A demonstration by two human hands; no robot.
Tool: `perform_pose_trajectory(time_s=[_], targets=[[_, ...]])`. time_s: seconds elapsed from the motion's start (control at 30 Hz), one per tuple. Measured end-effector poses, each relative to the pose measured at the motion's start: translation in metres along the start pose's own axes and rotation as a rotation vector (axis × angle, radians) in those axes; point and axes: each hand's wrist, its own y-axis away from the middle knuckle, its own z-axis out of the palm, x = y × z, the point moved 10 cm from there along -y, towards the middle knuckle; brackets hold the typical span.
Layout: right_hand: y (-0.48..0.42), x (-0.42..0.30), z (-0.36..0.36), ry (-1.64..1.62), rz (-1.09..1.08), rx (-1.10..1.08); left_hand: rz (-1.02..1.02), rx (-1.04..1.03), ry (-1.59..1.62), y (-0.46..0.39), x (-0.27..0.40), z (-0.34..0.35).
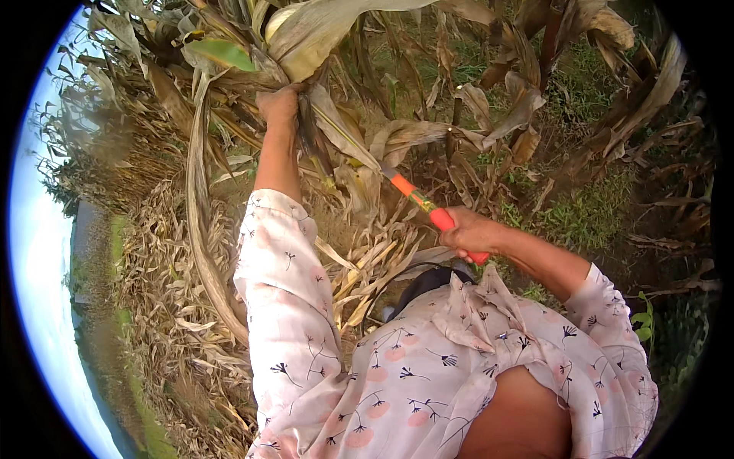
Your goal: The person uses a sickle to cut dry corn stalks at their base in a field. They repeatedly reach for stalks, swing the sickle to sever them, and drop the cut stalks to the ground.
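Note:
My left hand (279, 105) is closed around dry maize stalks (315, 143) at the upper middle of the view. Broad withered leaves (321, 34) hang over and beyond that fist, along with one partly green leaf (223, 53). In my right hand (467, 229) is the red and orange handle (414, 192) of a hand tool, held in front of my body. The tool points up and left toward the gripped stalks. A short bit of grey metal (389, 171) shows at the handle's far end; leaves hide the rest, so its shape cannot be told.
Standing dry maize (516, 51) crowds the far side, with a cut stalk stub (450, 135) right of centre. Flattened dry stalks and leaves (178, 321) cover the ground at left. Low green weeds (585, 212) grow at right. A dark curved object (430, 284) lies partly behind my shirt.

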Motion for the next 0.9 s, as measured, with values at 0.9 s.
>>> perform_pose_trajectory(time_s=[0.9], targets=[[0.157, -0.245, -0.089, -0.883, -0.744, -0.213, 0.176, -0.024, -0.103, 0.073, -0.033, -0.030]])
